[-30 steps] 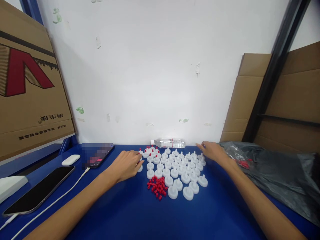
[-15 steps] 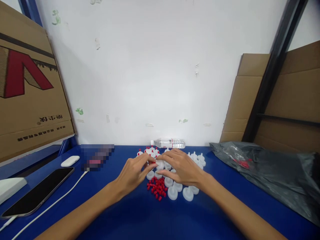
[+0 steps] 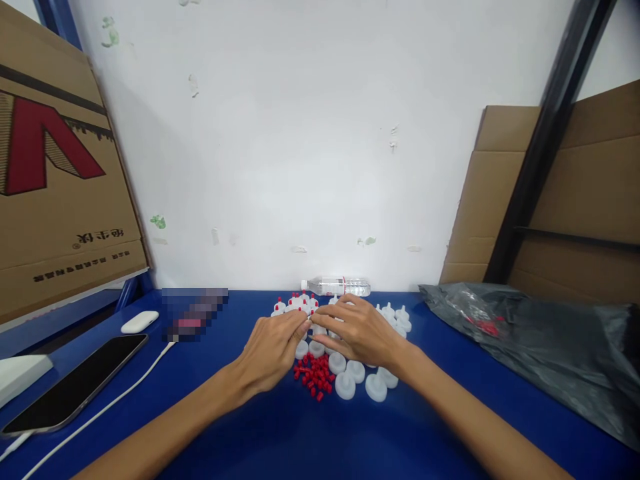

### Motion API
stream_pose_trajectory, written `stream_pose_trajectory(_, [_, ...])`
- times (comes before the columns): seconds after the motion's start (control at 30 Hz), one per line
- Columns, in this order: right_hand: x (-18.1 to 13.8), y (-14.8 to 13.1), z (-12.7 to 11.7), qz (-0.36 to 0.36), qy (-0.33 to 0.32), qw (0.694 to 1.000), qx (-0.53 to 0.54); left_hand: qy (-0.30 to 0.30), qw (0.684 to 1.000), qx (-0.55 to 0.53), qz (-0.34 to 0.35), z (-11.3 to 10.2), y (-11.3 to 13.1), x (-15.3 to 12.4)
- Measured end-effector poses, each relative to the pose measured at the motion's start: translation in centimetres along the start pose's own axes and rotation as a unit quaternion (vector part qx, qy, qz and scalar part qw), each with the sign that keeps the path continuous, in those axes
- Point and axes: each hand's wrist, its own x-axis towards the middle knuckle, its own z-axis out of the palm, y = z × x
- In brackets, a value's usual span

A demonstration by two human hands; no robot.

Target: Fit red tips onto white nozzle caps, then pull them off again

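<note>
Several white plastic caps (image 3: 356,373) with short spouts stand in rows on the blue table (image 3: 280,433). A small heap of red plugs (image 3: 314,375) lies at their near left. Some caps at the far left (image 3: 295,304) carry red tips. My left hand (image 3: 273,350) and my right hand (image 3: 357,330) meet over the middle of the caps, fingertips pinched together at one white cap (image 3: 314,327). What exactly sits between the fingertips is too small to make out.
A clear water bottle (image 3: 336,287) lies against the wall. A black plastic bag (image 3: 540,347) holding red pieces spreads at the right. At the left lie a phone (image 3: 75,383) with a white cable, a white earbud case (image 3: 140,322) and a second phone. Cardboard stands on both sides.
A second ago my hands were apart, left at the caps' left edge and right at their far right. Both came together over the middle and now pinch closer.
</note>
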Motion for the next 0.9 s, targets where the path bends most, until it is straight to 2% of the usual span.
stream_pose_trajectory(0.1, [-0.4,1.3,-0.2,-0.006,0.003,0.999,-0.046,0.032,0.997,-0.058,-0.048,-0.2,0.1,0.1])
stream_pose_trajectory(0.2, [-2.3,4.2,-1.0,0.052,-0.008,0.994,-0.096,0.074,0.986,-0.113,-0.102,-1.1,-0.2,0.1])
stream_pose_trajectory(0.23, [-3.1,5.4,-1.3,0.099,-0.013,0.989,-0.108,0.083,0.984,-0.114,-0.108,-1.4,-0.4,0.1])
stream_pose_trajectory(0.3, [-4.9,7.7,-2.1,0.238,-0.022,0.963,-0.124,0.075,0.991,-0.072,-0.082,-1.7,-0.7,0.1])
stream_pose_trajectory(0.37, [-6.4,9.5,-2.5,0.368,-0.046,0.921,-0.124,0.037,0.999,-0.016,-0.033,-1.7,-0.7,0.1])
stream_pose_trajectory(0.43, [-7.7,10.7,-2.4,0.439,-0.068,0.888,-0.121,-0.010,1.000,0.015,0.011,-1.3,-0.4,0.0])
stream_pose_trajectory(0.73, [-12.0,12.9,0.0,0.517,-0.161,0.837,-0.081,-0.126,0.987,0.010,0.094,-0.4,0.7,-0.6])
stream_pose_trajectory(0.9, [-12.9,13.5,0.4,0.530,-0.197,0.824,-0.040,-0.137,0.985,0.030,0.103,-0.6,0.7,-0.5])
